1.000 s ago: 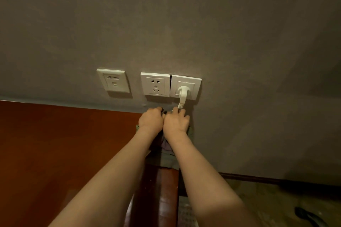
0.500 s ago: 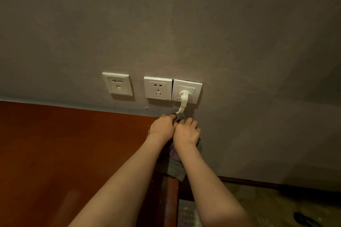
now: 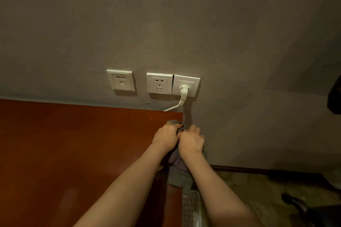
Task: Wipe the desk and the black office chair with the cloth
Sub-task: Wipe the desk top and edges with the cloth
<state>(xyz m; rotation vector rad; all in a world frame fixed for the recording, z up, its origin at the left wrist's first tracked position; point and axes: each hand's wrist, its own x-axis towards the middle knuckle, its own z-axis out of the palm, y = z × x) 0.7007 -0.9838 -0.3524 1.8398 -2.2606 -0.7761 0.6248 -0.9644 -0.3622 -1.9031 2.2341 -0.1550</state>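
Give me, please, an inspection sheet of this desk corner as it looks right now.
Surface: reddish-brown desk, glossy, set against the wall; only its right part is in view.
Job's things: grey cloth bunched at the desk's far right corner, its tail hanging over the right edge.
Clutter: nothing seen.
Hands: left hand and right hand side by side, both gripping the cloth.
Cables: white plug in the right-hand socket; its cable drops left behind the desk's back edge.
Surroundings: grey wall with an unused middle socket and a data plate; floor to the right; dark curved shape low right, perhaps the chair, too little shows.
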